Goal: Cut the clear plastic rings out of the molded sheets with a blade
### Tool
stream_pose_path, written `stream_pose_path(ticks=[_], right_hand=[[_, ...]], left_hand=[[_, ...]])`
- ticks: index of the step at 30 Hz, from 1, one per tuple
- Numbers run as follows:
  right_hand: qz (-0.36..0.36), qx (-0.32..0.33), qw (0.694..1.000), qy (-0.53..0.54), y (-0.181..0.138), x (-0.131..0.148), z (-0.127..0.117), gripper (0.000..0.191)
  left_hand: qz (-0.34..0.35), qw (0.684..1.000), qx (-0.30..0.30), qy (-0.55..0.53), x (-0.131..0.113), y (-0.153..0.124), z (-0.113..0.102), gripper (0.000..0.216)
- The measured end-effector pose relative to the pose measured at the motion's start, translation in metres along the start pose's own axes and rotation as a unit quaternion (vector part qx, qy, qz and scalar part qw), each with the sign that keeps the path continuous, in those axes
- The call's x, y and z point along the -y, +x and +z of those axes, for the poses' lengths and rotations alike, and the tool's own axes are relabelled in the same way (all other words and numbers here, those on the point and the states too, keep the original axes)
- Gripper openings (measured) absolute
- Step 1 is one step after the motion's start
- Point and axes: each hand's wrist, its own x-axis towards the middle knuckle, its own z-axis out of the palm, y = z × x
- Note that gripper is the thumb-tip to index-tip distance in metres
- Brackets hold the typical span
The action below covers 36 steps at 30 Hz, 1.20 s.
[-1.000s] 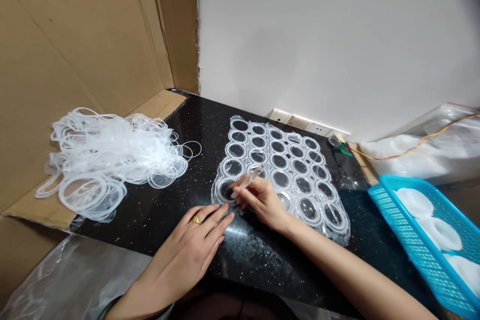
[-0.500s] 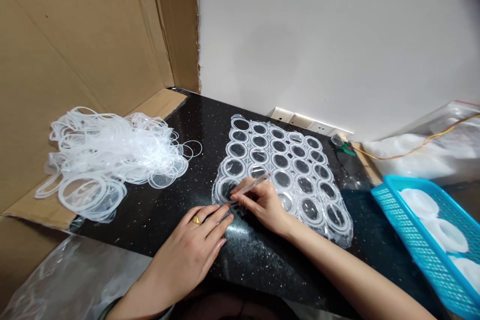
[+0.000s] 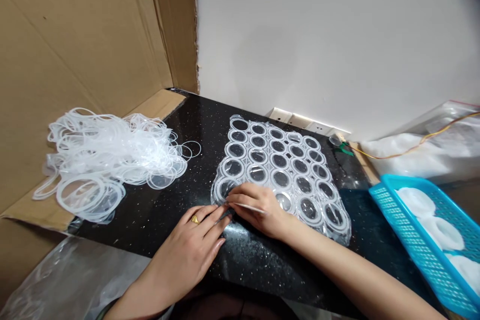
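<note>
Clear stick [image 3: 247,207]: thin, long axis almost level left to right, tip pointing left at near-left corner of moulded ring sheet [image 3: 296,165] on black counter [image 3: 157,210].
Right hand [image 3: 262,210]: fingers curled over stick, pinching it against thumb; tip pokes out left of fingertips.
Left hand [image 3: 187,255]: flat, fingers stretched out, gripping nothing, fingertips just beside stick tip at sheet edge.
Pile of loose rings [image 3: 112,155]: well apart, left.

right hand [image 3: 262,199] has tipped its tool [image 3: 248,207] flat
</note>
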Motion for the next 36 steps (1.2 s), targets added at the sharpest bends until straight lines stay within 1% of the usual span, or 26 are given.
stream_pose_path(ticks=[4,7,9,11,13,14,16,18,20,21,24,26,28,30,32,36], right_hand=[[-0.066,0.036,0.994,-0.083,0.003,-0.007,-0.005,0.024],[-0.082,0.04,0.986,-0.137,0.012,-0.02,-0.012,0.027],[-0.061,0.002,0.985,-0.163,0.021,-0.033,-0.019,0.027],[-0.013,-0.076,0.983,-0.165,0.031,-0.046,-0.028,0.026],[0.037,-0.159,0.975,-0.151,0.039,-0.056,-0.038,0.025],[0.059,-0.188,0.97,-0.145,0.042,-0.059,-0.042,0.025],[0.082,-0.219,0.962,-0.14,0.046,-0.063,-0.048,0.026],[0.093,-0.233,0.959,-0.13,0.046,-0.064,-0.047,0.026],[0.101,-0.232,0.963,-0.092,0.043,-0.064,-0.042,0.026],[0.105,-0.221,0.968,-0.062,0.042,-0.064,-0.037,0.026],[0.13,-0.169,0.976,0.034,0.038,-0.061,-0.022,0.027],[0.175,-0.143,0.969,0.103,0.036,-0.058,-0.012,0.03],[0.224,-0.128,0.95,0.174,0.034,-0.058,-0.005,0.036],[0.25,-0.12,0.934,0.226,0.033,-0.058,-0.001,0.039],[0.251,-0.116,0.928,0.25,0.032,-0.06,0.001,0.039],[0.244,-0.106,0.929,0.256,0.032,-0.061,0.0,0.038]], left_hand=[[0.004,1.0,-0.001,0.0,0.0,-0.001,0.001,0.037],[0.002,1.0,0.009,-0.001,0.001,-0.001,0.0,0.04],[-0.002,1.0,0.014,-0.009,0.001,0.0,-0.001,0.042],[-0.006,1.0,0.018,-0.021,0.003,0.0,-0.001,0.043],[-0.008,0.999,0.024,-0.03,0.003,-0.001,-0.001,0.044],[-0.011,0.999,0.027,-0.032,0.004,-0.001,0.0,0.044],[-0.019,0.999,0.031,-0.033,0.003,-0.002,-0.001,0.044],[-0.026,0.998,0.032,-0.039,0.003,-0.002,-0.004,0.044],[-0.03,0.998,0.026,-0.052,0.003,0.002,-0.009,0.043],[-0.031,0.998,0.02,-0.059,0.004,0.006,-0.011,0.042],[-0.033,0.997,-0.005,-0.071,0.011,0.025,-0.017,0.037],[-0.022,0.997,-0.011,-0.071,0.018,0.038,-0.017,0.037],[-0.006,0.998,-0.005,-0.065,0.025,0.049,-0.013,0.039],[0.006,0.998,0.005,-0.055,0.031,0.054,-0.008,0.04],[0.007,0.999,0.013,-0.046,0.035,0.055,-0.003,0.039],[0.005,0.999,0.006,-0.037,0.036,0.052,0.002,0.037]])
